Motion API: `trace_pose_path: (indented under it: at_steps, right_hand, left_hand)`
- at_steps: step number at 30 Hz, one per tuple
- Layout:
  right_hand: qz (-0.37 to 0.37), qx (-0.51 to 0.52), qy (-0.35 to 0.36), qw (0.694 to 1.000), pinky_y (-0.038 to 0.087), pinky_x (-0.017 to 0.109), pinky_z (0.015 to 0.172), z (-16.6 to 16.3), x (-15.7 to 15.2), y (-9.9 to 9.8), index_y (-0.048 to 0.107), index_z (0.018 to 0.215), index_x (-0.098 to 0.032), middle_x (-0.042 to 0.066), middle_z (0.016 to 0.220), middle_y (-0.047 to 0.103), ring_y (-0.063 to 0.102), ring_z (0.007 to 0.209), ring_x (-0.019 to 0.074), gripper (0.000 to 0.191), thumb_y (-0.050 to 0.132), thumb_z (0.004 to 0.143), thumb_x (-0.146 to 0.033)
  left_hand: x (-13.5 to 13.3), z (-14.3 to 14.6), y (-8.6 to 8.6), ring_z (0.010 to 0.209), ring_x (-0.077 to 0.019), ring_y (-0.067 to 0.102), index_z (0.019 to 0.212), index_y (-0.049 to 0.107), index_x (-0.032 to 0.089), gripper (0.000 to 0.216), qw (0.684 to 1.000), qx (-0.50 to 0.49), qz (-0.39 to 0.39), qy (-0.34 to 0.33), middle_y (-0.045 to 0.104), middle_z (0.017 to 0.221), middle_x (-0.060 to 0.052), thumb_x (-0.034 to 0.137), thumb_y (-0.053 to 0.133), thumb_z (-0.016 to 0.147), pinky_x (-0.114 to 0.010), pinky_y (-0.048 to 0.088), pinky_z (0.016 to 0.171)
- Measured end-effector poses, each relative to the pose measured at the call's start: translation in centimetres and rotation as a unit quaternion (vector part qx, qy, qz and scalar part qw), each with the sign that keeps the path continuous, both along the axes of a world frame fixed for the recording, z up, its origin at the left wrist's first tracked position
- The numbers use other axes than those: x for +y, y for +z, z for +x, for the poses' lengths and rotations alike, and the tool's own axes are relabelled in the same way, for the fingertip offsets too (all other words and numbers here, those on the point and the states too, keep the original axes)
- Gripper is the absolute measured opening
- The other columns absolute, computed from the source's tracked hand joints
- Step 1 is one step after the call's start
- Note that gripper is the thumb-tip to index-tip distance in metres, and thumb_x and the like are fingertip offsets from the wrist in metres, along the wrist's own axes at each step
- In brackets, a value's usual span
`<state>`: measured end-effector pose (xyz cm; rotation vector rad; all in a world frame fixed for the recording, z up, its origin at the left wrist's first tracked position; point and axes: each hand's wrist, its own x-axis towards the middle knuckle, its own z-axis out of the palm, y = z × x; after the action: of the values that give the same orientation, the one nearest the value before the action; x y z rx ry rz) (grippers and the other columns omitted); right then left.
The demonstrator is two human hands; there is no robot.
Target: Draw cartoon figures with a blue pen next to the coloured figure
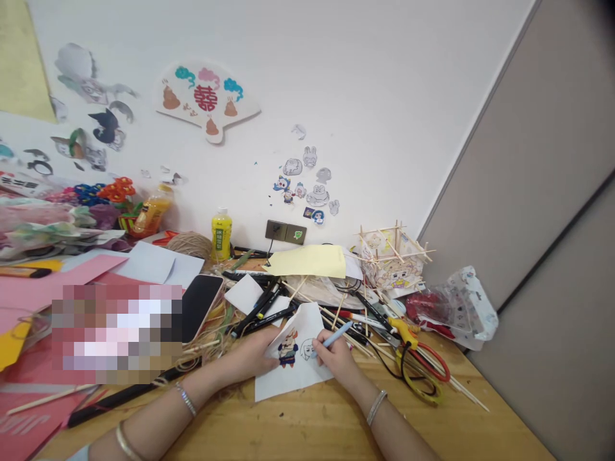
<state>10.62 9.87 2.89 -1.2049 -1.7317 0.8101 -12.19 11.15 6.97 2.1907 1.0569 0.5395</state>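
Observation:
A white sheet of paper (271, 386) lies at the front of the wooden table, its upper part raised. On it are a coloured cartoon figure (287, 349) and, to the right, a cartoon head (306, 349) in black outline. My left hand (257, 353) grips the sheet's left edge, thumb on top; its other fingers are partly hidden behind the paper. Closed around a light blue pen (338, 334), my right hand (335, 358) rests on the sheet beside the outlined head. The pen's tip is hidden by my fingers.
Behind the sheet lie black markers (262, 312), thin wooden sticks (343, 301) and a yellow paper (307, 260). Scissors (423, 378) with red and yellow handles are at right. A phone (202, 307) lies left, and a yellow bottle (221, 235) stands by the wall.

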Motion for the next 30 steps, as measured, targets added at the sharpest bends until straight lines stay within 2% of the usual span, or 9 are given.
trace_pose_path:
  at_steps: [9,20,30]
  right_hand:
    - [0.015,-0.028,0.007,0.999,0.035,0.022,0.053,-0.02,-0.27,0.34,0.044,0.057,-0.020,-0.005,0.050,0.047,0.044,0.049,0.0107,0.028,0.048,0.084,-0.028]
    - [0.022,-0.040,0.027,0.999,0.039,0.023,0.060,-0.21,-0.64,0.96,0.047,0.054,-0.019,-0.003,0.053,0.051,0.051,0.058,0.0124,0.032,0.052,0.084,-0.030]
    - [0.021,-0.047,0.022,0.998,0.038,0.022,0.057,-0.23,-0.65,0.88,0.046,0.055,-0.020,-0.004,0.052,0.050,0.049,0.056,0.0123,0.030,0.050,0.084,-0.029]
  left_hand:
    - [-0.44,0.04,0.70,0.106,-0.0238,0.057,0.112,0.059,0.021,0.050,1.000,0.005,-0.002,0.001,0.064,0.116,-0.002,0.018,0.054,0.062,-0.028,0.043,0.091]
    - [0.05,-0.08,-0.17,0.107,-0.0251,0.056,0.115,0.058,0.021,0.052,1.000,0.014,0.011,0.009,0.062,0.120,-0.003,0.021,0.056,0.063,-0.028,0.042,0.091]
    - [-0.39,0.09,0.74,0.105,-0.0242,0.057,0.112,0.059,0.020,0.049,1.000,0.015,0.005,-0.001,0.064,0.116,-0.003,0.019,0.054,0.063,-0.028,0.043,0.090]
